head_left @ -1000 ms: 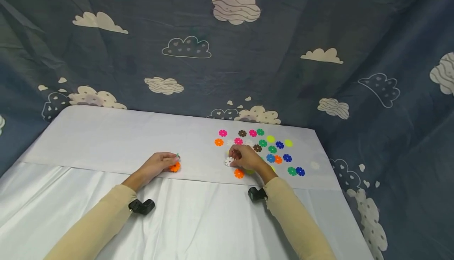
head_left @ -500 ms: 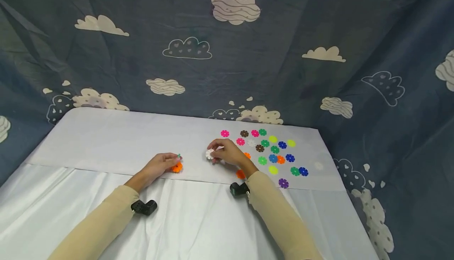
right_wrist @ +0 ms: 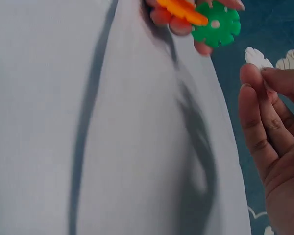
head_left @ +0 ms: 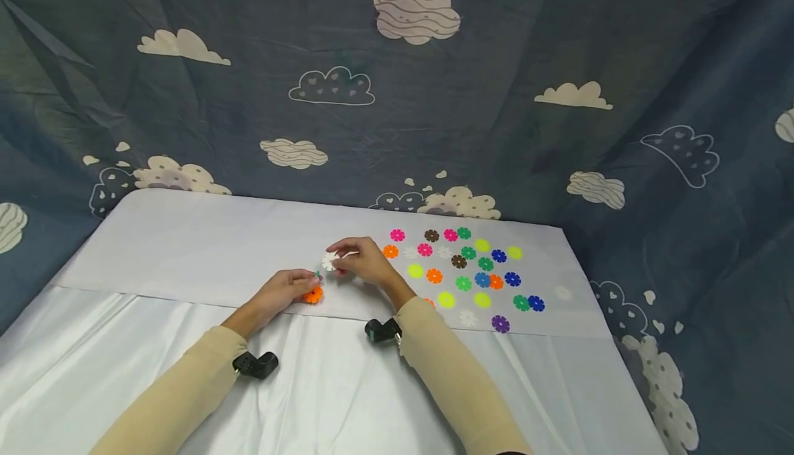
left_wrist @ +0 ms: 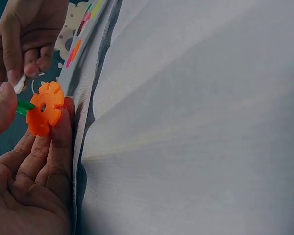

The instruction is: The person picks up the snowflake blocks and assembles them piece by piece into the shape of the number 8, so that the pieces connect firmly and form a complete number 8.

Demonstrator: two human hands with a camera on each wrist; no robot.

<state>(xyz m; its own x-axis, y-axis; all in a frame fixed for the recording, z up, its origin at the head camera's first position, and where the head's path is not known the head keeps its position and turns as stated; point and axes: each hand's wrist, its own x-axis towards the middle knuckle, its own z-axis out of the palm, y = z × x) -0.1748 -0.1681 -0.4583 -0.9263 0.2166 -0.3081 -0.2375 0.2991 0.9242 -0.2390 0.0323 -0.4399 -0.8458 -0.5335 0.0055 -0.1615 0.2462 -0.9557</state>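
My left hand [head_left: 282, 293] holds two notched flower-shaped discs slotted together, one orange [left_wrist: 48, 108] and one green [right_wrist: 216, 23]. The orange disc stands at an angle to the green one, and the thumb and fingers pinch the pair. My right hand [head_left: 366, 262] pinches a white notched disc [head_left: 329, 261] between thumb and fingertips. In the right wrist view this white disc [right_wrist: 257, 57] pokes out past the fingertips. Both hands are close together above the table, the white disc just up and right of the joined pair, apart from it.
Several loose discs in many colours lie spread on the table's right side, among them a purple disc [head_left: 500, 324] near the front and a pink disc [head_left: 398, 235] at the back. A white cloth [head_left: 322, 386] covers the table [head_left: 205, 248]. Behind hangs a dark cloud-printed curtain [head_left: 248, 21].
My right hand has carried the white disc leftward from the loose discs to beside the left hand. The left hand keeps its hold on the joined discs, almost still.
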